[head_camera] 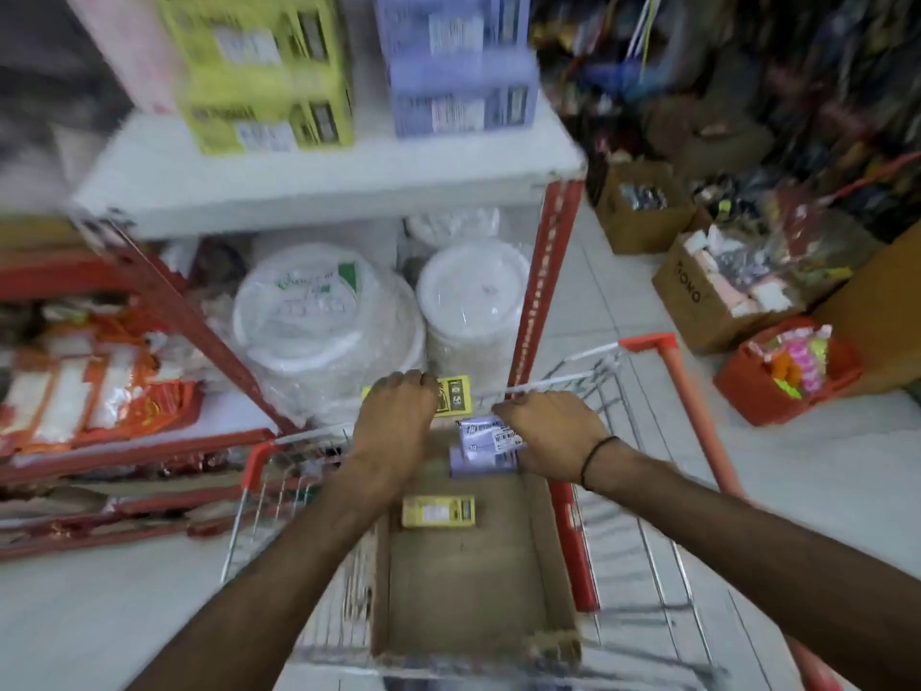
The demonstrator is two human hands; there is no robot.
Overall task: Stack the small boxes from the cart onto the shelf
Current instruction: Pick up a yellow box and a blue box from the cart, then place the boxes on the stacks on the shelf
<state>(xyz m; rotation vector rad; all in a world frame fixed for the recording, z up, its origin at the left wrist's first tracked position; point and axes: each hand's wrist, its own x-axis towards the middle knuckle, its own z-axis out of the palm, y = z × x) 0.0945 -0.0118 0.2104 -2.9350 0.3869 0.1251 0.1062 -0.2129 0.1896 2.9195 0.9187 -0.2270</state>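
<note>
Low in the centre of the frame, both hands reach into a cardboard tray (pixel 463 581) lying in the red-handled cart (pixel 692 406). The left hand (pixel 396 416) has its fingers curled over a yellow box (pixel 456 395) at the tray's far end, apparently gripping it, though blur hides how firmly. The right hand (pixel 548 431) has its fingers bent down onto the top of two stacked lilac boxes (pixel 486 446) just right of centre; whether it has truly closed on them I cannot tell. One more small yellow box (pixel 438 511) lies flat on the tray floor, apart from both hands. Towards the top of the frame, the white shelf (pixel 324 177) already carries a yellow stack (pixel 269 77) and a lilac stack (pixel 461 62) side by side. These cartons look light and stiff, with smooth printed card that could slip, and thin walls that might dent under a hard squeeze. Taking each across its long sides, thumb opposite fingers, seems safest, keeping it level so it lands square on the matching stack.
</note>
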